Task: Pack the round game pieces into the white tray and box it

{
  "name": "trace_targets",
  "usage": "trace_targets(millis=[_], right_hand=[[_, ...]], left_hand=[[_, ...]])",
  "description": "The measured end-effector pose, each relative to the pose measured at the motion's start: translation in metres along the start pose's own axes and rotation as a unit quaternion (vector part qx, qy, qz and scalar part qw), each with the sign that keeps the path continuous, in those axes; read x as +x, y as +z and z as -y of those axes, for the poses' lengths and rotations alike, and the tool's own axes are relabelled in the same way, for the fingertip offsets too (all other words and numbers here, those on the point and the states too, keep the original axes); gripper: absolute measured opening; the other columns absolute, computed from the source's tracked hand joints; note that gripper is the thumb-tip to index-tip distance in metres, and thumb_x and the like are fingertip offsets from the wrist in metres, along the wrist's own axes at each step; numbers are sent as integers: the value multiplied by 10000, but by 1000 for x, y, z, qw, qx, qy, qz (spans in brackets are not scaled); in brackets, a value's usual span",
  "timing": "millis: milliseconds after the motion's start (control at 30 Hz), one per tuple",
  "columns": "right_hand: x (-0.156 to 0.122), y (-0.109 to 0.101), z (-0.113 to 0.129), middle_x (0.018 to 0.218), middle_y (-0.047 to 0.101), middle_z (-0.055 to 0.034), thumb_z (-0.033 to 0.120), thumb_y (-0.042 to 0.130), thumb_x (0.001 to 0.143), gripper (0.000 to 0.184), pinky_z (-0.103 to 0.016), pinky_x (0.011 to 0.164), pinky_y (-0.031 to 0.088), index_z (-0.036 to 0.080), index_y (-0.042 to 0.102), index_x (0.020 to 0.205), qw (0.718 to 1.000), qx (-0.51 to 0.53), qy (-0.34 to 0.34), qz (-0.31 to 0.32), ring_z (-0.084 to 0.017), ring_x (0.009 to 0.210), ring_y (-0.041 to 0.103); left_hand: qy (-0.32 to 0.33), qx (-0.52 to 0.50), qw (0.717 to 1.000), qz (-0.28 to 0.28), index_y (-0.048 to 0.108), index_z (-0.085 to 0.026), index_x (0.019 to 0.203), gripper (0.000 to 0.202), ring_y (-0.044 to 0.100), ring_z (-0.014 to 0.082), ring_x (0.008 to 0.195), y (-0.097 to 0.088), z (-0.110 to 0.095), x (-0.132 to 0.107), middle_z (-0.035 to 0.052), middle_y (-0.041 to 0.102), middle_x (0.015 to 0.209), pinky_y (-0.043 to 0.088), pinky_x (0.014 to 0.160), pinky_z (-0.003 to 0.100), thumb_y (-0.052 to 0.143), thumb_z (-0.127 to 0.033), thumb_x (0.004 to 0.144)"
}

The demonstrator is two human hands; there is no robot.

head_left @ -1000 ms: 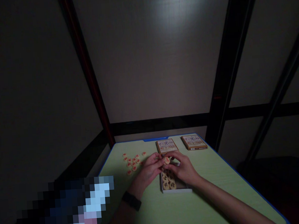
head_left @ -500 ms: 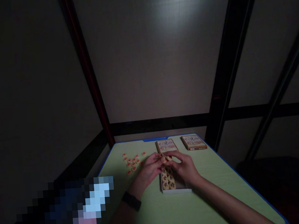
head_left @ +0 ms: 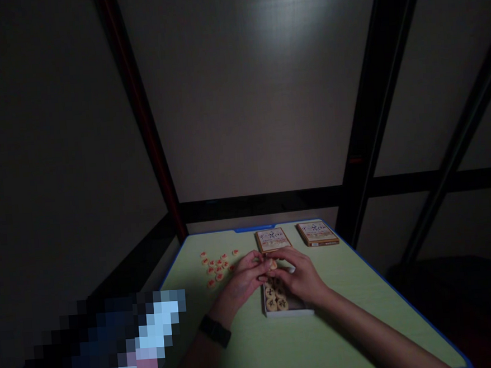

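My left hand [head_left: 248,274] and my right hand [head_left: 298,270] meet above a shallow white box [head_left: 291,313]. Between their fingertips is a round xiangqi piece [head_left: 273,265] with a reddish mark; the left thumb and the right fingers both close on it. Whether more pieces sit in the left hand is hidden. Inside the box, pieces with black characters [head_left: 271,304] lie in rows along the left side; my hands cover the far part. Left of my left hand, several xiangqi pieces with red characters [head_left: 218,270] are scattered on the green table [head_left: 257,351].
A printed flat box [head_left: 273,239] lies just beyond my hands, and a second one [head_left: 317,233] sits farther right near the table's far edge. A wall panel [head_left: 249,122] rises behind the table. At lower left is a pixelated patch [head_left: 147,336].
My hands stay over the box. The fingers have shifted slightly around the red-marked pieces, where two showed before and one shows now.
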State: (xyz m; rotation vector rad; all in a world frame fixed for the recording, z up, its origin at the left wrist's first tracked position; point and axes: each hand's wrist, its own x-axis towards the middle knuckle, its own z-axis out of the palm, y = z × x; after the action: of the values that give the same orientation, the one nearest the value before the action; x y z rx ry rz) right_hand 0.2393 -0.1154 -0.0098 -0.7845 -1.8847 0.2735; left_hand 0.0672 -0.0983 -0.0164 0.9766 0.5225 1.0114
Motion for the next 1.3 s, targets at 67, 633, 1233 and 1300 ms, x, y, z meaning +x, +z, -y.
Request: trace_targets(millis=[67, 633, 1233, 1300], right_hand=[[2, -4, 0, 994, 753, -83, 302, 721, 865, 204, -365, 843, 531, 218, 711, 1050, 1000, -7, -8, 21, -229, 937, 682], [10, -17, 2, 1035, 763, -78, 161, 738, 816, 253, -341, 860, 526, 200, 711, 1065, 992, 21, 22, 126, -215, 961, 697], [17, -48, -5, 748, 719, -97, 115, 561, 843, 173, -266, 585, 356, 159, 685, 731, 890, -299, 103, 328, -188, 649, 632], [13, -40, -8, 783, 725, -121, 157, 536, 888, 199, -275, 595, 377, 152, 698, 771, 885, -319, 87, 329, -199, 658, 642]], left_hand=[[-6, 3, 1000, -8, 545, -161, 815, 447, 547, 79, 677, 0, 1, 0, -15, 597, 779, 358, 599, 200, 910, -310, 605], [-16, 89, 996, -17, 539, -169, 837, 506, 530, 65, 642, 3, 3, -1, -12, 594, 772, 254, 505, 185, 901, -426, 596], [113, 333, 922, -160, 626, -185, 718, 211, 399, 94, 513, -5, 16, 14, -67, 461, 535, 263, 514, 226, 803, -277, 649], [133, 416, 881, -180, 655, -195, 722, 121, 378, 103, 505, -4, 17, 13, -73, 425, 521, 267, 526, 238, 755, -194, 655]])
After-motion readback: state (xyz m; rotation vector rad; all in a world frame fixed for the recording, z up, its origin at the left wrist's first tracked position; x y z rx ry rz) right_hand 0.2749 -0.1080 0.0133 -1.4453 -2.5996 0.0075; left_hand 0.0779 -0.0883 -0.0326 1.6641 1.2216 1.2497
